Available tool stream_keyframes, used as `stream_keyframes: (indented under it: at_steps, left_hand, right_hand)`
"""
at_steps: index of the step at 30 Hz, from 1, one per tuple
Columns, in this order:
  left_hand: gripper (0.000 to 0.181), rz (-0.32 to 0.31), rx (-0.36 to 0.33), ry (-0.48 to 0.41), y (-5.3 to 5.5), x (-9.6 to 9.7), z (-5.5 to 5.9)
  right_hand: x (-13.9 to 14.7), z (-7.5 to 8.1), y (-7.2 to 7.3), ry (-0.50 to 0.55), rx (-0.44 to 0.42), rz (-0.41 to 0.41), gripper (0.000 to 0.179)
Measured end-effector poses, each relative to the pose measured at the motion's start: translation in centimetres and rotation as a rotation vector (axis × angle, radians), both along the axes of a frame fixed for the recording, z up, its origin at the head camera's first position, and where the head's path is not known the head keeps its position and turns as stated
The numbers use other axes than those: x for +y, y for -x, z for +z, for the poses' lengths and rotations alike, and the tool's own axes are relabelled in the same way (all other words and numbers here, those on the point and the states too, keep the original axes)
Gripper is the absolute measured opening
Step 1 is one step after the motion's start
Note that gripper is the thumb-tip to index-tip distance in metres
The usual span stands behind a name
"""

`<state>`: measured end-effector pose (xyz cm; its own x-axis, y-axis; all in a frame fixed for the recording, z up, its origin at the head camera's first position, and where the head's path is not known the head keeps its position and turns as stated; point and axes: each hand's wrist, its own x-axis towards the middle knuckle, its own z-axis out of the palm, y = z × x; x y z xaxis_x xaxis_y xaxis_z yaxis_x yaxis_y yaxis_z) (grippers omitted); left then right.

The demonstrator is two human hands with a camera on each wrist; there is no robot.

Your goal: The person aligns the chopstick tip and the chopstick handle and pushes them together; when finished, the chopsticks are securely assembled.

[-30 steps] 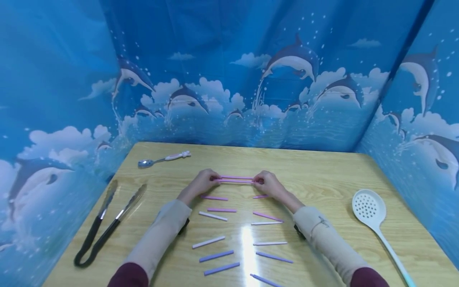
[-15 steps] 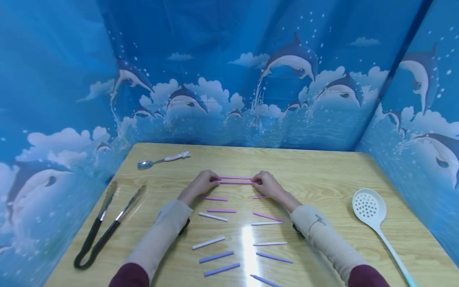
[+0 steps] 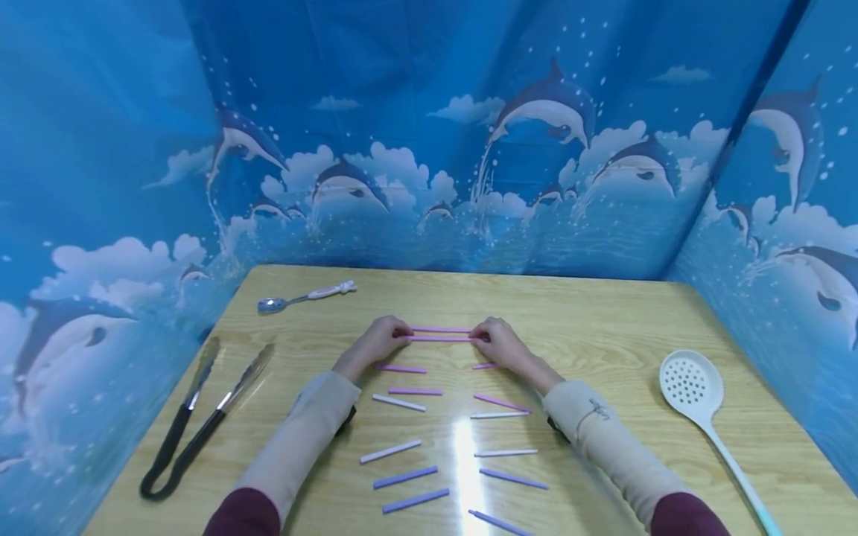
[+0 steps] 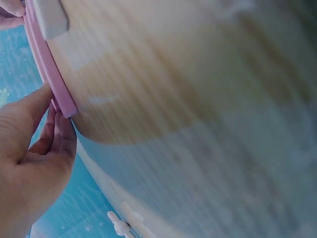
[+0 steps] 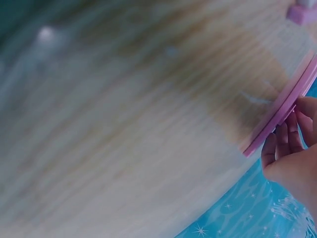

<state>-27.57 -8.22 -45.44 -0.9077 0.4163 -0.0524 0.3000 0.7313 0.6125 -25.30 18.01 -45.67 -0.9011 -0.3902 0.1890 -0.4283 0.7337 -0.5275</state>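
Observation:
Two thin pink sticks lie side by side across the gap between my hands: the far pink stick [image 3: 440, 330] and the near pink stick [image 3: 440, 339]. My left hand [image 3: 375, 342] pinches their left ends between thumb and fingers. At their right ends, my right hand [image 3: 503, 345] does the same. In the left wrist view, the left hand [image 4: 37, 158] has thumb and fingers about the end of a pink stick [image 4: 57, 82]. The right wrist view has the right hand [image 5: 297, 153] holding a pink stick [image 5: 282, 114] near its end. The fingers partly hide the ends.
Nearer me lie two columns of short sticks, including a pink stick [image 3: 415, 391], a white stick [image 3: 398, 403] and a purple stick [image 3: 415, 501]. Black-handled tongs [image 3: 201, 417] and a spoon [image 3: 302, 298] are left; a white skimmer [image 3: 692, 383] is right. A dolphin curtain [image 3: 429, 134] borders the table.
My right hand has shifted very slightly left towards the left hand. Both hands keep their pinch on the pink sticks, and the other sticks have stayed put.

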Motion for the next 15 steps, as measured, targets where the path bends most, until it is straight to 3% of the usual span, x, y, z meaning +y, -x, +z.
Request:
stream_keyframes:
  at_steps: [15]
  left_hand:
    - [0.017,-0.034,0.047,-0.054,-0.09,-0.48,-0.14]
  right_hand:
    - [0.39,0.25,-0.11,0.047,-0.064,-0.032,0.013]
